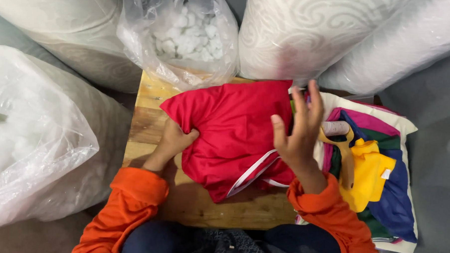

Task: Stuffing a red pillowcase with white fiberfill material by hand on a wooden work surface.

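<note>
Between the 2 hands lies the red fabric cover on the wooden board. Left hand pinches its left edge, fingers closed; right hand hovers open, fingers spread, above its right edge. Bare wood shows near the left wrist; bulky plastic bags crowd beyond.

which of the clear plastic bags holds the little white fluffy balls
The clear bag at the top centre, just behind the red fabric cover. Separate round white balls show through it, whereas the big bag on the left holds one continuous mass of white stuffing.
</note>
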